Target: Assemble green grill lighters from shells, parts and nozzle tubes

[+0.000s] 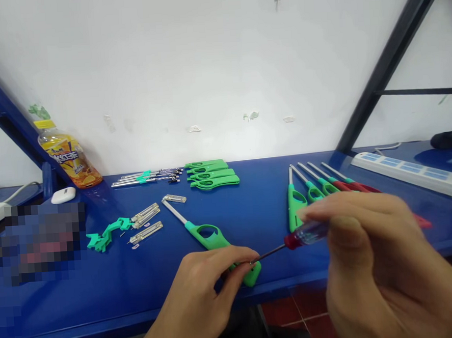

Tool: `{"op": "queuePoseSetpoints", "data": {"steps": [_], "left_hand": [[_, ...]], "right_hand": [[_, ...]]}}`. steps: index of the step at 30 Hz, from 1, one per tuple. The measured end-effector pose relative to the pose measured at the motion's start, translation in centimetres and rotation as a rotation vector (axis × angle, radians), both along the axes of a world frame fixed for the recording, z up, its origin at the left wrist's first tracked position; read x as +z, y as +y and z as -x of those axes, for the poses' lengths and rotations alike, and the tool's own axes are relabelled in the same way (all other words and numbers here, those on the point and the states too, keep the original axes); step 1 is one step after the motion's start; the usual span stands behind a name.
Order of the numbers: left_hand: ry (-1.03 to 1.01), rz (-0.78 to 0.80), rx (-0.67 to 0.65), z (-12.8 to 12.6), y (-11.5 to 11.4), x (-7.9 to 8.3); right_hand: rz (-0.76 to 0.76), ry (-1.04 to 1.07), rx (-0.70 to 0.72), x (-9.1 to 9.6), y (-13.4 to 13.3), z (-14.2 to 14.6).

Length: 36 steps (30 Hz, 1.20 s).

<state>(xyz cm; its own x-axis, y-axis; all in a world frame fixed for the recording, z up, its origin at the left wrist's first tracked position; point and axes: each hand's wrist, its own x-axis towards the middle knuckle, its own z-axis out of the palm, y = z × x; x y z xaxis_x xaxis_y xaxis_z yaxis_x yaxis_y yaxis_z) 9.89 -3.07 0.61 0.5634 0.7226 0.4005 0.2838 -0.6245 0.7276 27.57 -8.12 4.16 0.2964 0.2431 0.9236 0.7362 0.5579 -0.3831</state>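
Observation:
My left hand (203, 293) is closed on the handle end of a green long-nosed lighter (207, 235), which lies on the blue table (141, 281) with its metal tube pointing back left. My right hand (372, 252) grips a screwdriver (302, 235) with a clear handle and red collar. Its thin shaft runs left and down, and the tip meets the lighter's handle by my left fingertips.
Several finished lighters (319, 189) lie in a row at right, green handle shells (211, 174) and metal tubes (146, 177) at the back, small metal parts (145, 222) and a green piece (107, 235) at left. A tea bottle (66, 156), power strip (410, 173) and blue frame posts (388, 62) stand around.

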Motion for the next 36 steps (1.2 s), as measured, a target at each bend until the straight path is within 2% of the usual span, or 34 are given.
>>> {"op": "queuePoseSetpoints", "data": {"steps": [5,9,12,16,22,26,32,36], "left_hand": [[-0.009,-0.006,-0.026,-0.2,-0.1,0.1],[-0.023,-0.001,-0.017,-0.4,-0.2,-0.1],[-0.009,0.021,-0.019,-0.4,-0.1,-0.3],[0.036,0.05,-0.031,-0.5,0.1,-0.4],[0.057,0.096,-0.041,-0.6,0.2,-0.3],[0.063,0.14,-0.046,-0.7,0.2,-0.1],[0.052,0.111,-0.049,-1.0,0.2,-0.2],[0.043,0.152,-0.066,-1.1,0.2,-0.3]], "right_hand": [[-0.019,0.043,-0.007,-0.7,0.1,0.9],[-0.007,-0.008,-0.019,-0.6,0.0,0.9],[0.034,-0.016,-0.001,-0.5,-0.1,1.5],[0.105,0.084,-0.023,-0.6,-0.1,2.4],[-0.011,-0.2,-0.014,-0.9,0.7,1.4],[-0.007,-0.168,0.014,-0.9,0.8,1.2],[0.032,-0.176,0.029,-0.8,0.8,1.5],[-0.002,-0.111,0.041,-0.8,1.0,1.6]]}}
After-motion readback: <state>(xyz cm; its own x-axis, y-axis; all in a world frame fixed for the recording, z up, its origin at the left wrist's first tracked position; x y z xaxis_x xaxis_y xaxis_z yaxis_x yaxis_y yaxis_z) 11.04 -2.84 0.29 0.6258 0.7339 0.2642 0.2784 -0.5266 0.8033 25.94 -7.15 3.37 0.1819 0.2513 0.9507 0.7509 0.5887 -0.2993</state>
